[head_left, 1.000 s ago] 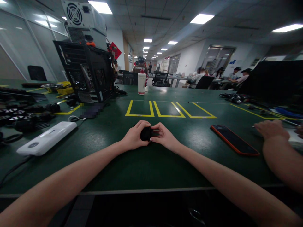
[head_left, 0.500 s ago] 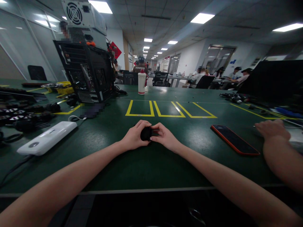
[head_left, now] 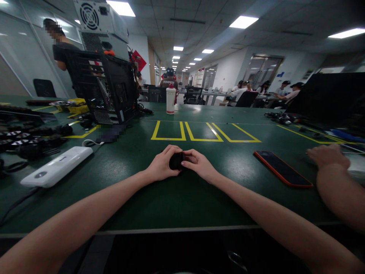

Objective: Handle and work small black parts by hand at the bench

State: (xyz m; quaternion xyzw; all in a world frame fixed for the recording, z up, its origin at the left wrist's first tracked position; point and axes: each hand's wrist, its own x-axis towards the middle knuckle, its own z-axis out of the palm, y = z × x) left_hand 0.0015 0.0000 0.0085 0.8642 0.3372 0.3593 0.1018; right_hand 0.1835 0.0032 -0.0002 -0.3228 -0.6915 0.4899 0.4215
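Note:
A small black rounded object is held just over or on the green table, in front of me; its kind is hard to make out. My left hand curls around its left side, thumb below and fingers above. At its right edge, my right hand pinches with thumb and fingertips. The fingers of both hands cover part of the object.
Left lie a white power bank with a cable and an open black computer case. A white bottle stands behind yellow tape outlines. Right are an orange-edged phone and another person's hand.
My right thumb and fingers have shifted slightly on the black object's right edge. My left hand stays put. A person in the left background has come further into view beside the computer case.

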